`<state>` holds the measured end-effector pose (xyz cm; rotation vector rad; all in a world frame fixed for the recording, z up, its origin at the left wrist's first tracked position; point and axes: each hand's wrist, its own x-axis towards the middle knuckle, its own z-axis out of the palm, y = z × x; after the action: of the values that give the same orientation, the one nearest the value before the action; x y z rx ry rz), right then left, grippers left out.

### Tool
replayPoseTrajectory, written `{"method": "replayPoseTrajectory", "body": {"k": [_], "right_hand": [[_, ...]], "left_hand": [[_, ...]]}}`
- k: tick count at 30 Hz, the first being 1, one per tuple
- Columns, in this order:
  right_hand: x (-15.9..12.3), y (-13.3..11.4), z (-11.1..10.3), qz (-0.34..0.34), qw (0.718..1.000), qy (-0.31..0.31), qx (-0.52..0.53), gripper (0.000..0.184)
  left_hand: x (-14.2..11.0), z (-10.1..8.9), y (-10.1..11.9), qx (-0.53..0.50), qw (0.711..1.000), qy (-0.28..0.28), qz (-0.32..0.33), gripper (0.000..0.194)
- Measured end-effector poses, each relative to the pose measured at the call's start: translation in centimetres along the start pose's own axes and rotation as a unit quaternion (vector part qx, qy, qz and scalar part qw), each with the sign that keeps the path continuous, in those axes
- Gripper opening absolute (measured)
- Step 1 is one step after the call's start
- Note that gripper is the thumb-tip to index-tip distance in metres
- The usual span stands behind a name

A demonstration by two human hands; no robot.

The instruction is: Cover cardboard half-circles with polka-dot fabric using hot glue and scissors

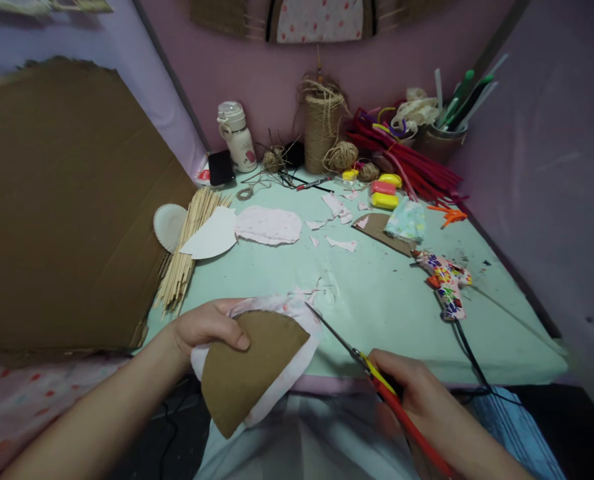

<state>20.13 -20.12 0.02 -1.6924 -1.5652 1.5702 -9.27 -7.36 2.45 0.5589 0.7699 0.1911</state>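
Close to the table's front edge, my left hand (214,329) grips a brown cardboard half-circle (251,367), thumb on top. Behind the card lies a pinkish-white fabric piece (297,370), held along with it and sticking out past its edges. My right hand (409,387) is closed around scissors (384,387) with red and yellow handles. Their blades point up and left, the tip at the fabric's upper right edge; whether the blades are fully closed is hard to see. Thin fabric trimmings (309,292) lie just beyond the tip.
A floral glue gun (444,280) with a cord lies at right, near another cardboard half-circle (381,230). Wooden sticks (189,247), a white cutout (211,235) and a fabric oval (269,225) are at left. Twine (321,130) and a bottle (237,140) stand at the back. Large cardboard (67,207) leans left.
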Motion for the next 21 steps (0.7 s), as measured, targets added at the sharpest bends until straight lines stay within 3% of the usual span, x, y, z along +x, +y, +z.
{"method": "replayPoseTrajectory", "body": {"k": [4, 11, 21], "right_hand": [[-0.32, -0.35, -0.17, 0.019, 0.999, -0.003, -0.025, 0.02], [-0.3, -0.51, -0.25, 0.026, 0.999, -0.011, -0.036, 0.028], [-0.28, -0.32, -0.47, 0.02, 0.999, -0.026, -0.033, 0.024]], "left_hand": [[0.12, 0.13, 0.03, 0.013, 1.0, 0.009, -0.01, 0.039], [0.62, 0.13, -0.06, 0.047, 0.998, -0.006, -0.029, 0.047], [0.94, -0.12, -0.07, 0.065, 0.996, -0.018, -0.058, 0.052]]}}
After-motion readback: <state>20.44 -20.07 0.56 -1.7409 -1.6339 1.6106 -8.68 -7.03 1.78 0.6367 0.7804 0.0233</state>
